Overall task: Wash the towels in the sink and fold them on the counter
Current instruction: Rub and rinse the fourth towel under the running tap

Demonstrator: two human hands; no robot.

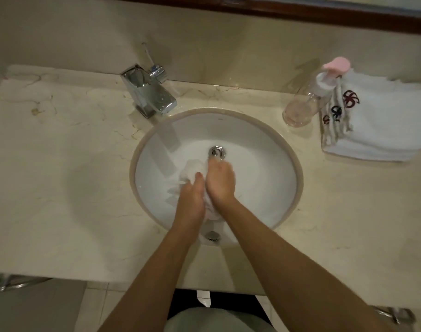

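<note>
Around the round white ceramic sink (264, 164): square chrome faucet (148, 92) at the back left, clear plastic soap bottle with a pink pump (307, 101) at the back right, just beside a stack of folded white towels with dark red and black emblems (382, 121), all on the veined cream marble counter (61, 164). Inside the basin, near the chrome drain (217, 152): 1 crumpled wet white towel (192, 171), bunched, no clear long axis. Left hand (191, 197) and right hand (220, 180) both clamped on it, pressed close together and hiding its middle.
</note>
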